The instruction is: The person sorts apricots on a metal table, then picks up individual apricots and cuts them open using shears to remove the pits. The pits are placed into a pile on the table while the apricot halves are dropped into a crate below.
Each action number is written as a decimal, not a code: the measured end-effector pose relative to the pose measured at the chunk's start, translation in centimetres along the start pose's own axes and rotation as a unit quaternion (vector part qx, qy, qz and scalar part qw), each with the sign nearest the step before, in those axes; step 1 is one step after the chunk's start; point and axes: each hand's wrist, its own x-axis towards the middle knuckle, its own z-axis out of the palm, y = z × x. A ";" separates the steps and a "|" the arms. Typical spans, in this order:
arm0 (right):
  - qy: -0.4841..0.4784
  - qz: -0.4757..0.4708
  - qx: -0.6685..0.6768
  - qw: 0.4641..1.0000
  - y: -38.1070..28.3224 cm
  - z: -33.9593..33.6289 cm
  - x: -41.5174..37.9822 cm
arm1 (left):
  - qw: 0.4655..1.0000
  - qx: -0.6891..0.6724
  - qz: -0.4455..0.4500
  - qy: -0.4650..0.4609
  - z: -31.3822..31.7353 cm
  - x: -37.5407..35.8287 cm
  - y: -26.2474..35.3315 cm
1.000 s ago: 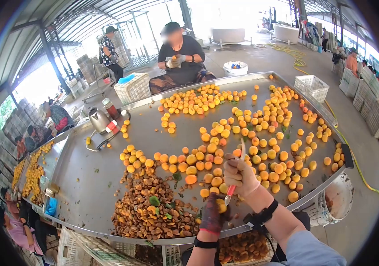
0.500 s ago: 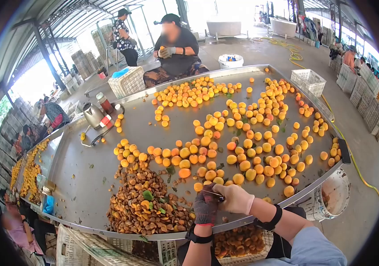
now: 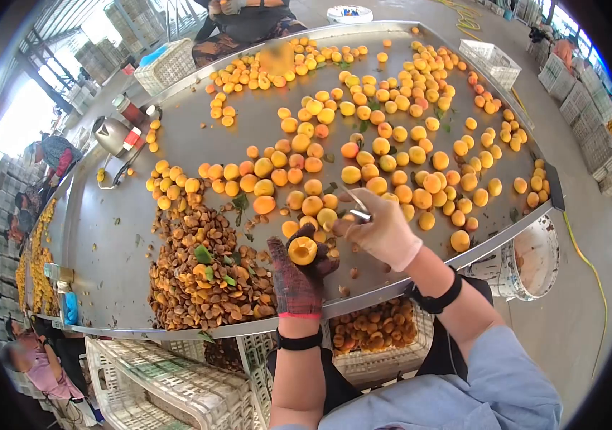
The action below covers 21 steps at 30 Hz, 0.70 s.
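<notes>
My left hand, in a dark grey and red knit glove, cradles a cut apricot with its hollow, orange inside facing up. My right hand wears a pale glove and grips a small metal knife, its handle mostly hidden by the fingers. The right fingertips are right at a whole apricot on the metal table. To the left of my left hand lies a heap of brown pits and orange pieces with green leaves on it.
Many whole apricots spread across the table. A kettle stands at the far left. Below the near edge is a crate of apricot halves, with a white bucket to the right. Another person sits across the table.
The view has tilted downward. My hands have come apart: the left now shows the cut apricot opened upward, and the right has moved away with the knife towards the whole apricots.
</notes>
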 end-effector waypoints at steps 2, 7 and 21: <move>-0.005 0.023 0.001 1.000 -0.2 -2.2 -0.9 | 0.969 0.240 0.060 0.017 0.0 -1.0 -0.3; 0.023 0.063 -0.005 0.998 1.0 -6.0 -3.9 | 0.647 0.670 0.272 -0.244 0.8 -3.8 -3.7; -0.422 -0.076 -0.068 0.901 -6.9 -3.2 -15.6 | 0.062 0.975 0.198 -0.078 0.3 -1.7 -7.0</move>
